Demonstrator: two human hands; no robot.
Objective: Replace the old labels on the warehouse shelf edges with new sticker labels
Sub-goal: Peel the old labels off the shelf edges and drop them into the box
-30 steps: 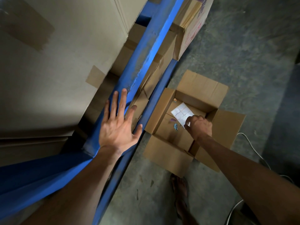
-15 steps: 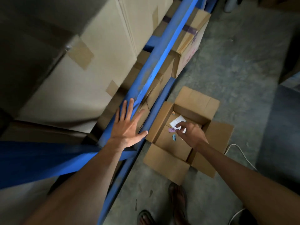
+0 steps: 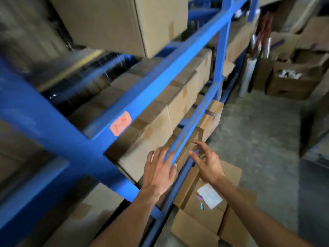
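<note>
I've got the blue shelf rack point(image 3: 74, 145) filling the left and centre of the head view, and everything is a bit smeared with blur. My left hand point(image 3: 159, 173) lies flat on the lower shelf beam point(image 3: 194, 120), fingers straight and slightly spread, tips pressed against the beam's near end; it holds nothing. My right hand point(image 3: 206, 162) hovers just beside that same beam on its right, fingers loosely curled and apart, thumb and forefinger tip drawn toward each other. Whether a sticker sits between them I cannot tell, it's too blurred.

An orange label point(image 3: 120, 123) with handwritten red marks sits on the front edge of the upper shelf beam point(image 3: 170, 68), close to where that beam meets the thick blue upright. It's well above and left of both hands. I can't make out any label on the lower beam where my left fingers rest.

Down on the concrete floor point(image 3: 258, 139), right against the rack's foot, an open cardboard box point(image 3: 199, 223) stands with its flaps out. Inside, near its far edge, lies the white sticker sheet point(image 3: 210, 195), with a small purple scrap point(image 3: 200, 197) and a small light-blue bit point(image 3: 202, 206) just beside it on the box bottom.

Closed cartons point(image 3: 181, 97) line the shelf between the two beams, and one large carton point(image 3: 124, 22) stands on the level above. More boxes and a roll of clear wrap point(image 3: 246, 77) stand at the far right.
</note>
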